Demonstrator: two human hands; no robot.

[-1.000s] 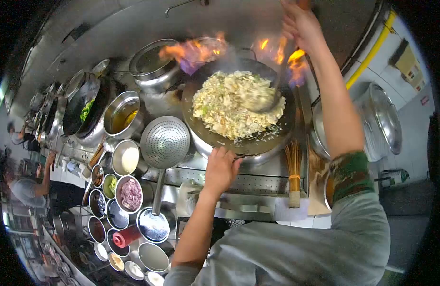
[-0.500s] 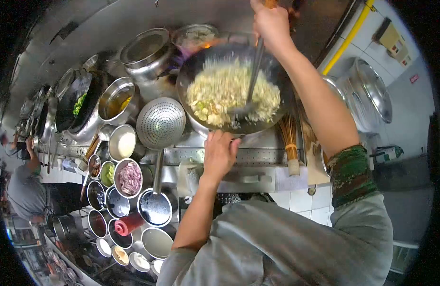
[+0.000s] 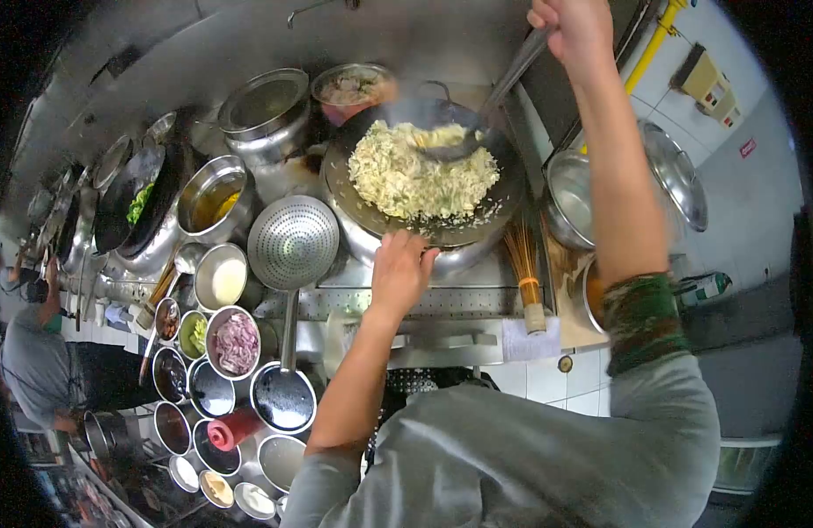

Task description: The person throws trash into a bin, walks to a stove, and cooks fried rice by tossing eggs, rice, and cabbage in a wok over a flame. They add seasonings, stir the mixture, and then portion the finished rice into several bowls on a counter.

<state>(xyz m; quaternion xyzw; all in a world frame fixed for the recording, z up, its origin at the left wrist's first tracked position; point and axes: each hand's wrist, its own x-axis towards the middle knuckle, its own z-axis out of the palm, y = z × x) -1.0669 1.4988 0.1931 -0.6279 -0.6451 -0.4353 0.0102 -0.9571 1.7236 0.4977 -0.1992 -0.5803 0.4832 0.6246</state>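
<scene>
My left hand (image 3: pixel 400 273) grips the near edge of a dark wok (image 3: pixel 499 207) on the stove, its fingers curled over the rim. Whatever it pinches there, a rim or a small handle, is partly hidden. Chopped pale rice with egg-like bits (image 3: pixel 411 180) is heaped in the wok. At the upper right, my right hand (image 3: pixel 578 31) is closed round the handle of a long metal ladle (image 3: pixel 515 72). The ladle's bowl lies at the far side of the heap, with some food on it. Loose grains cling to the wok's near wall.
Left of the wok are a perforated skimmer (image 3: pixel 294 242), a pot of yellow liquid (image 3: pixel 215 198) and a bowl of chopped onion (image 3: pixel 234 341). A red squeeze bottle (image 3: pixel 235 429) lies among several bowls. A bamboo brush (image 3: pixel 527 282) stands right. Another person (image 3: pixel 39 361) works far left.
My right hand has moved up and right, carrying the ladle's bowl from the heap's near side to its far side. The flame behind the wok no longer shows. My left hand stays at the rim.
</scene>
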